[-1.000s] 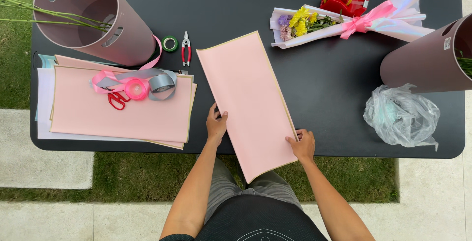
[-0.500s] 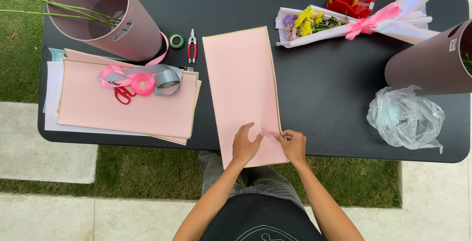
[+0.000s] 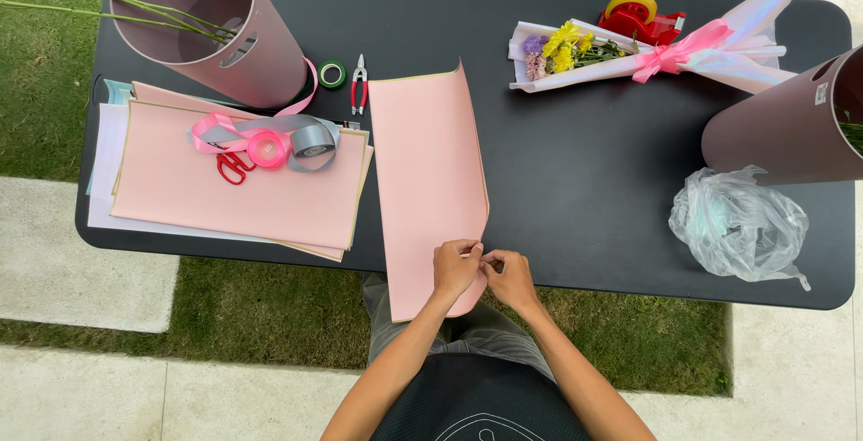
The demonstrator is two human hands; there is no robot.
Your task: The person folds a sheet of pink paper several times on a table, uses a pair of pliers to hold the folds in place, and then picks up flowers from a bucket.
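Both hands meet at the near right edge of the pink sheet (image 3: 422,180), which lies lengthwise on the black table (image 3: 575,198) with its near end hanging past the table's front edge. The left hand (image 3: 456,267) has its fingers curled and pinched shut on that edge; the right hand (image 3: 510,277) sits just beside it, fingertips touching the left's and pinched on the same bit of paper. The sheet's right side lifts and curves (it looks folded over, with a pale gold border showing along the top corner).

To the left of the sheet lies a stack of paper (image 3: 225,194), pink on top with white and cream sheets beneath. On the stack rest a pink ribbon roll (image 3: 267,149), a grey ribbon (image 3: 310,140) and red scissors (image 3: 234,167). Behind the stack a pink bucket (image 3: 211,23) stands tilted, with green stems (image 3: 81,0) sticking out to the left. Between the bucket and the sheet are a green tape roll (image 3: 332,73) and red-handled pliers (image 3: 360,83).

Across the table, well apart from the hands, a wrapped bouquet (image 3: 629,56) lies on its side, tied with a pink bow, and a red tape dispenser (image 3: 640,17) is just behind it. A second bucket (image 3: 782,126) stands at the right edge, and a crumpled clear bag (image 3: 739,222) is in front of it.
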